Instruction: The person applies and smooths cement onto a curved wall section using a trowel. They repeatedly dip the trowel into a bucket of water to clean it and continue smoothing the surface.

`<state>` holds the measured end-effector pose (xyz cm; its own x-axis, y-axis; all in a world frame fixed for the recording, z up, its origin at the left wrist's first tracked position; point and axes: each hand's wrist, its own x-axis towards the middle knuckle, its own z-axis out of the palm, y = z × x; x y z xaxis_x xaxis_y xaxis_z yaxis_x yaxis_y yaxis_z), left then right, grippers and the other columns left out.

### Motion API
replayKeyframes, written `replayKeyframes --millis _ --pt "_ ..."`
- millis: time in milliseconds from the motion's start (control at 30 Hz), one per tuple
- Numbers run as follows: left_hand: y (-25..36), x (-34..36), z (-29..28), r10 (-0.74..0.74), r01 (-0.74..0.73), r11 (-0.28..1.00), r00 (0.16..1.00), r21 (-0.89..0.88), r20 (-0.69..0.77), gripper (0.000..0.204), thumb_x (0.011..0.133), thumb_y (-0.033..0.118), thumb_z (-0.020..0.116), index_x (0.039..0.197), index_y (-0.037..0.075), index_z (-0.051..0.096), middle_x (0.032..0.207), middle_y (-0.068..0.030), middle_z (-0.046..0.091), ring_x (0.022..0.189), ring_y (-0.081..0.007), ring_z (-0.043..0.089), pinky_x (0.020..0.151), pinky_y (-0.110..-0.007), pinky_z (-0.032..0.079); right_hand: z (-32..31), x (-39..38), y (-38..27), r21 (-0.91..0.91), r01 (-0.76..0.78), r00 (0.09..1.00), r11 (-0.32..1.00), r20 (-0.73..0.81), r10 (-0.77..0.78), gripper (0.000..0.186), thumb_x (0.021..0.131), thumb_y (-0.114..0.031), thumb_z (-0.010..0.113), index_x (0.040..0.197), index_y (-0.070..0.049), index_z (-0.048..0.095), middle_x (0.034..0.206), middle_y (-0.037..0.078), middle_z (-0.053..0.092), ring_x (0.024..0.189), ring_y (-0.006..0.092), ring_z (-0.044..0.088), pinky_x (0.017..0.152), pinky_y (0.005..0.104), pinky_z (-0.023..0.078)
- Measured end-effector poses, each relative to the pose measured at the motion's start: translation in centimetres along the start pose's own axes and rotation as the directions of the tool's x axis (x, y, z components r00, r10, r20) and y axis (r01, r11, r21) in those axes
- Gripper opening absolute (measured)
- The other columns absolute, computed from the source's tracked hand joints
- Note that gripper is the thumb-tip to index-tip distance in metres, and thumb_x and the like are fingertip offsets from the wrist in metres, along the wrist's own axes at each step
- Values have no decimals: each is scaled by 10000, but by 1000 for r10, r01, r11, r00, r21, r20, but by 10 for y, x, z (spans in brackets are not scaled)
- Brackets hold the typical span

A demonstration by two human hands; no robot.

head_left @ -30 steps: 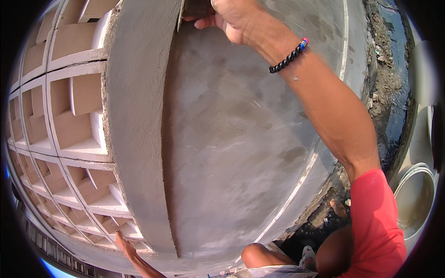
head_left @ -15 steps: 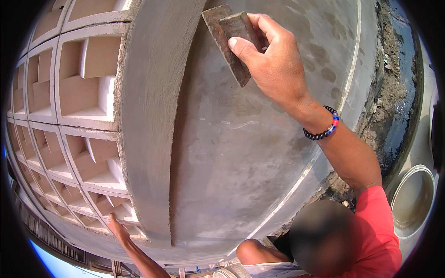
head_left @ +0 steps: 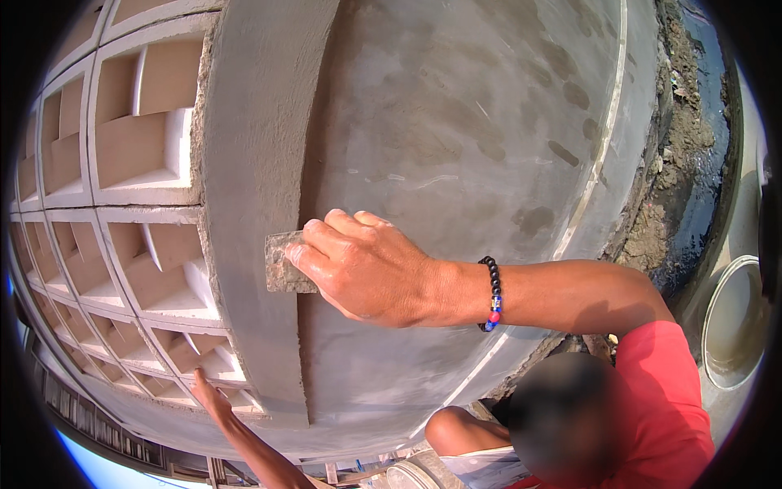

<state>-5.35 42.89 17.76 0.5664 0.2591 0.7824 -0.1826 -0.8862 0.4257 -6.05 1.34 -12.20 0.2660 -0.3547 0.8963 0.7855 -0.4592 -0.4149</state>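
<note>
My right hand (head_left: 371, 273) is closed around a small plastering float (head_left: 285, 262), a mottled grey plate caked with cement. The plate lies against the raised grey plaster band (head_left: 252, 163), across its inner edge. My fingers cover the float's handle. A bracelet of dark, blue and red beads (head_left: 494, 295) circles that wrist. Lower left, my left hand (head_left: 212, 395) touches the pale ventilation-block wall (head_left: 148, 205) near its lower openings. A finger stretches along a block; the rest are small and partly hidden.
Beside the band spreads a smooth grey cement surface (head_left: 423, 138) with damp patches and a pale line (head_left: 607, 147). Further right are rubble (head_left: 676, 138) and a wet channel (head_left: 707, 187). One round bucket (head_left: 733, 322) stands at the right, another (head_left: 410, 475) at the bottom.
My right hand has brought the float down and left, from the upper cement surface to the raised band, and the wrist has turned. My left hand stays on the blocks.
</note>
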Motion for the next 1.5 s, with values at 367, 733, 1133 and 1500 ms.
replayKeyframes --millis 367,733,1133,1500 --pt "-1 2 -15 -10 28 988 992 152 -123 350 816 414 605 898 75 578 737 24 456 621 -86 373 542 -274 277 -95 58 78 915 -264 703 304 -33 710 275 933 -176 537 1068 61 571 1033 132 633 859 228 610 662 343 525" --pt "-6 11 -22 7 -1 994 998 105 -57 296 861 397 632 780 131 531 656 45 349 517 -58 328 440 -228 228 63 -19 -37 935 -345 699 85 196 688 242 866 -133 624 998 60 559 788 114 615 707 147 572 614 317 474" --pt "-1 0 -17 -16 30 991 994 127 -110 364 814 415 651 798 63 561 679 23 408 559 -82 358 479 -254 263 -40 34 31 11 -278 925 960 -267 271 219 893 -163 582 1044 -4 594 1019 176 648 800 298 612 674 362 528" --pt "-2 -10 -10 73 -74 997 997 -22 -29 323 870 360 634 871 44 569 714 25 472 604 -68 415 529 -257 330 118 -56 -94 106 44 971 993 228 -67 309 732 -51 667 1034 1 621 849 96 535 827 240 550 636 326 512"
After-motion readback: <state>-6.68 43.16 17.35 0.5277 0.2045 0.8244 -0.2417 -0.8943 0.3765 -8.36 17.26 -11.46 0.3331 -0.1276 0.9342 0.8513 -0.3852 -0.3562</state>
